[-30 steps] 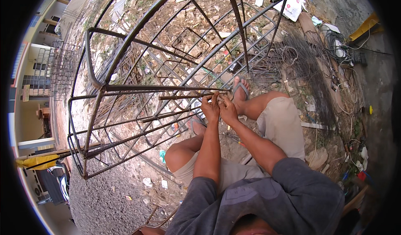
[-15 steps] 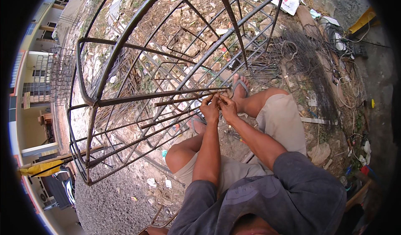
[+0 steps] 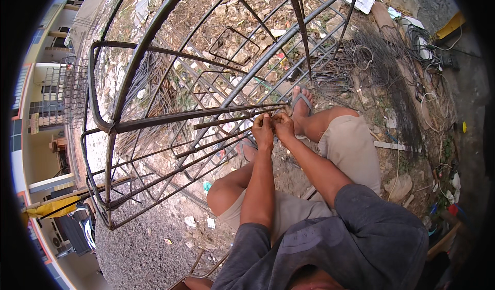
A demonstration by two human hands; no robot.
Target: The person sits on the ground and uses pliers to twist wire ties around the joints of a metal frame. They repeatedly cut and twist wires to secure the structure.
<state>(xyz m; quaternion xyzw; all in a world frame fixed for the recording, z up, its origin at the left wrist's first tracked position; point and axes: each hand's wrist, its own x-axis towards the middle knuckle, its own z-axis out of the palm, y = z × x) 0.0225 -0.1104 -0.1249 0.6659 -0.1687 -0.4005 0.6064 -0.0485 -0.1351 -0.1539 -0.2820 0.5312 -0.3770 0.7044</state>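
Note:
A long cage of dark steel rebar (image 3: pixel 170 119) stretches from the left toward my hands, with bent square stirrups around its bars. At the near end of one bar, my left hand (image 3: pixel 263 131) is closed with thumb and fingers pinched together. Close beside it on the right, my right hand (image 3: pixel 283 126) is closed too, its fingers curled at the same spot. Whatever lies between the fingertips is too small to make out. A shorter rebar piece (image 3: pixel 221 121) runs just under the upper bar and ends by my left hand.
My sandalled foot (image 3: pixel 301 104) rests on the rubble beyond my hands. Grey gravel (image 3: pixel 149 243) lies at lower left. Loose rebar (image 3: pixel 147 81) is piled behind the cage. Tangled thin wire (image 3: pixel 384 73) and coiled cable (image 3: pixel 420 45) lie at right.
My right hand has risen slightly and its fingers have curled further at the bar. The left hand stays pinched at nearly the same place. The view has shifted a little.

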